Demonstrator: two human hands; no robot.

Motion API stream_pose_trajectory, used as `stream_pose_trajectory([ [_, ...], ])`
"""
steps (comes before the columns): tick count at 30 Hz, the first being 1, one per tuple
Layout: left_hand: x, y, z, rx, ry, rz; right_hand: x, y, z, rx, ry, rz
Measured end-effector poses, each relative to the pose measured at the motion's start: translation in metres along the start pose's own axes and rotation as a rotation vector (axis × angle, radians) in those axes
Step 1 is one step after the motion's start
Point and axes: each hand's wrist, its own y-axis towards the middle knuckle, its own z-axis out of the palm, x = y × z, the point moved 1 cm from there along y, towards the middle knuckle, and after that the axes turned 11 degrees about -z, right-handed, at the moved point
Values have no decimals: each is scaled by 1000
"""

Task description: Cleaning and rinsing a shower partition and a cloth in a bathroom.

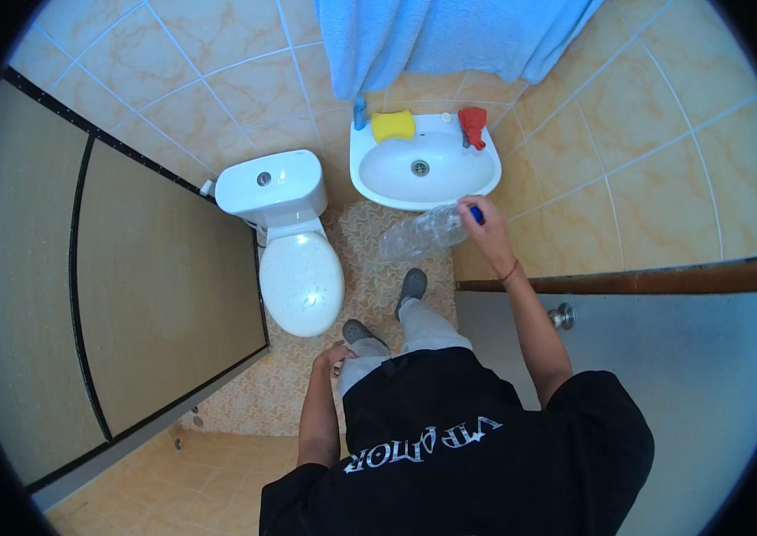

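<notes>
My right hand (487,231) grips a large clear plastic bottle (424,234) by its neck, close to the blue cap (477,214). The bottle lies almost sideways in the air, just in front of the white washbasin (378,191), its base pointing left. By my left thigh hangs my left hand (334,357), holding nothing, with its fingers somewhat apart. On the basin's back ledge are a yellow sponge (392,126), a blue bottle (359,114) at the left corner and a red cloth (473,126) draped over what looks like the tap.
A white toilet (302,285) with its lid down stands left of the basin. A blue towel (432,40) hangs above. Framed partition panels (164,268) rise at left. To my right is a grey door (659,375) with a round metal knob (562,316). Patterned tiles (371,231) cover the floor.
</notes>
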Motion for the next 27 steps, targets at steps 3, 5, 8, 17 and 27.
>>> stream_pose_trajectory([
  [3,2,-14,-2,12,-7,3,8,1,-37,-136,-88,6],
  [5,9,-5,-12,3,-45,16,15,9,-53,-203,-132,-9],
  [8,17,30,-24,137,-182,-49,19,32,-75,-280,-143,-11],
  [17,-40,-9,9,-100,-270,-98,-19,133,-97,-422,-119,-109],
  [27,-75,0,30,-240,-249,-8,-31,201,-135,-621,-267,-254],
])
